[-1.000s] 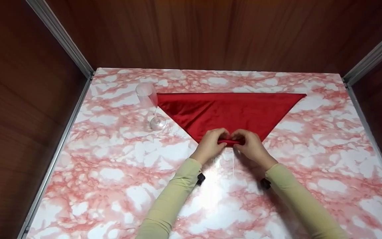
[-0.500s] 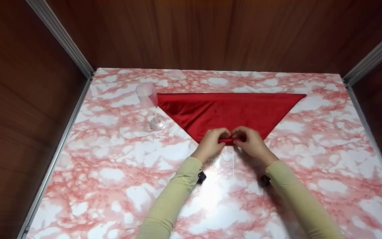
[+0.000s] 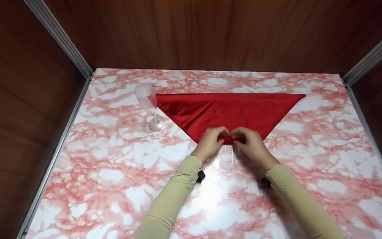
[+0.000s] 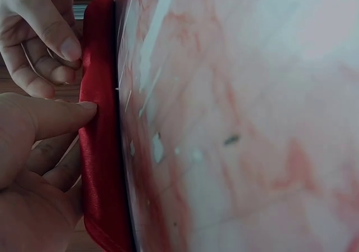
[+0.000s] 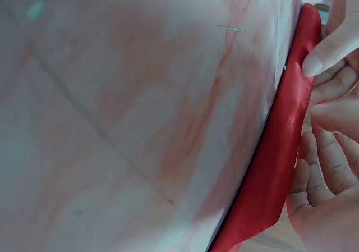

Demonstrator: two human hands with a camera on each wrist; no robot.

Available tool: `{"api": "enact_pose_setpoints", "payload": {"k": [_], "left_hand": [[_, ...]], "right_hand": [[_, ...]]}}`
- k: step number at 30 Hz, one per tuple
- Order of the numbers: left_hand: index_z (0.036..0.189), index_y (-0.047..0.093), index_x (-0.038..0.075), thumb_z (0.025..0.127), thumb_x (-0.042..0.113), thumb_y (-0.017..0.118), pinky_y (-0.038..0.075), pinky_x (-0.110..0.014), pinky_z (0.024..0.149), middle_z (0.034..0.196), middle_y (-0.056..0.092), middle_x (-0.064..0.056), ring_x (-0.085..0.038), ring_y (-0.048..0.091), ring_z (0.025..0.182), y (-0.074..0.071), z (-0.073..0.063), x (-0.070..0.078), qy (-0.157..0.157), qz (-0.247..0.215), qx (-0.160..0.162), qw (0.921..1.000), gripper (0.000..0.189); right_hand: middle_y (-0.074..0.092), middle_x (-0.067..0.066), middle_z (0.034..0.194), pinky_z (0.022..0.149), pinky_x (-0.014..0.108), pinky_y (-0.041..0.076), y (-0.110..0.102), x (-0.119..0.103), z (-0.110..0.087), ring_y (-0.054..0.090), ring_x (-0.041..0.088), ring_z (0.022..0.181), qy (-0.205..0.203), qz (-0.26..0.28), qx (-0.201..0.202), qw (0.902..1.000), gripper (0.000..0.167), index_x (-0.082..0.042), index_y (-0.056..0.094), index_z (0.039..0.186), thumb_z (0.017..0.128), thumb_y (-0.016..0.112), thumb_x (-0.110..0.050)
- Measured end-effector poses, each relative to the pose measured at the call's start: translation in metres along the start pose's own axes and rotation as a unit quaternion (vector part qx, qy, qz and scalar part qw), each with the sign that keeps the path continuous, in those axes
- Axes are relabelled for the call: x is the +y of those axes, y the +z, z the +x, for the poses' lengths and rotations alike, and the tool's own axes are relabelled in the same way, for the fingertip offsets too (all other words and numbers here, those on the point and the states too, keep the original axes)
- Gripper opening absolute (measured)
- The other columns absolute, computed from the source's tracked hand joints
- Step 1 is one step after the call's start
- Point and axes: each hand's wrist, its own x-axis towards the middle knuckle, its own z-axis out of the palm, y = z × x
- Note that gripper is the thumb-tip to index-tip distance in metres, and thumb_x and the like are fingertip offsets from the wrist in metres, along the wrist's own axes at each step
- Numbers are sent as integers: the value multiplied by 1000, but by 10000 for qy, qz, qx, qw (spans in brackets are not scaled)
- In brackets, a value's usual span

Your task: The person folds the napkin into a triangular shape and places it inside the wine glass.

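A red satin napkin (image 3: 240, 111) lies on the table, its long straight edge at the far side and its sides narrowing toward the person. The near edge is turned up into a narrow roll (image 4: 102, 145). With the thumb in front and curled fingers behind, my left hand (image 3: 210, 142) pinches this roll near its middle. My right hand (image 3: 251, 143) holds the same roll just to the right, its fingers curled over the far side. The two hands nearly meet at the fingertips. In the right wrist view, the left thumb (image 5: 314, 65) presses on the red fabric.
A clear stemmed glass (image 3: 146, 96) stands upright at the napkin's left corner, its round foot (image 3: 158, 123) on the red-and-white marbled table (image 3: 111, 186). Dark wood panels (image 3: 211, 36) with metal corner rails (image 3: 61, 36) enclose the back and sides.
Both hands have shifted very slightly away from the person, and the rolled near edge of the napkin has moved with them. The glass stays in place.
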Motion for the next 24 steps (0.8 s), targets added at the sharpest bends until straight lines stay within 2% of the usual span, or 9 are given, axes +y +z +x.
{"api": "enact_pose_setpoints", "payload": {"k": [9,17,24], "left_hand": [[104,67,7,81,-12,64,45,-18,85,99,69,-2,-9,61,97,-1,3,0,-90,9,32,10000,30],[106,65,4,80,-5,71,45,-20,90,105,68,-5,-9,61,101,-3,3,1,1,-280,62,9996,28],[106,65,1,77,-7,73,44,-18,91,105,68,-8,-11,61,102,-3,2,-1,161,-465,114,9987,30]], "right_hand": [[67,9,95,80,39,51,1,2,3,62,22,89,96,-208,-141,9996,30,-4,67,105,79,70,11],[67,10,98,83,38,49,1,6,9,61,23,93,151,-264,-270,9992,36,-3,65,108,76,69,13],[66,12,99,86,40,47,1,9,12,61,27,96,119,-372,-442,9983,39,-1,63,110,74,75,9]]}}
